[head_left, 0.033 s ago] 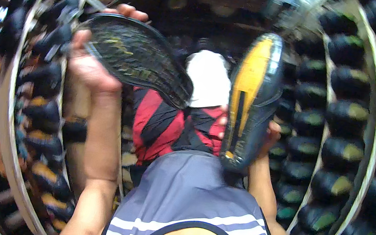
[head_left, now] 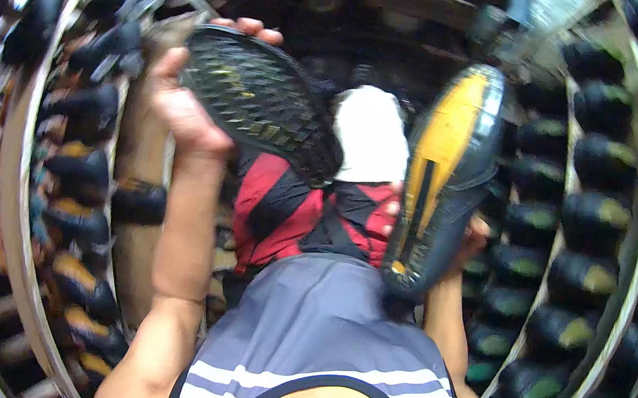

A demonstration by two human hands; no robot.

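Note:
My left hand [head_left: 191, 106] grips a black rubber shoe sole [head_left: 260, 96] by its broad end, thumb on the near edge and fingertips over the far one. Its patterned tread faces me. To the right, my right hand [head_left: 474, 238] is closed around a dark shoe [head_left: 445, 178], which stands lengthwise with its underside showing. That underside is yellow with a black strip toward the near end and a shiny dark rim. Part of my right hand is hidden behind the shoe. The sole and the shoe are held apart, above my lap.
A white, cloth-like thing [head_left: 372, 136] lies beyond my red-and-black shorts [head_left: 276, 200]. Racks with rows of dark shoes stand on both sides, the right rack [head_left: 636, 168] and the left rack [head_left: 29, 142] curving close to my arms. Behind is a dark, blurred area.
Both hands, the sole and the shoe appear slightly farther right in the picture, as do the racks. The tread looks sharper now. Both grips are the same.

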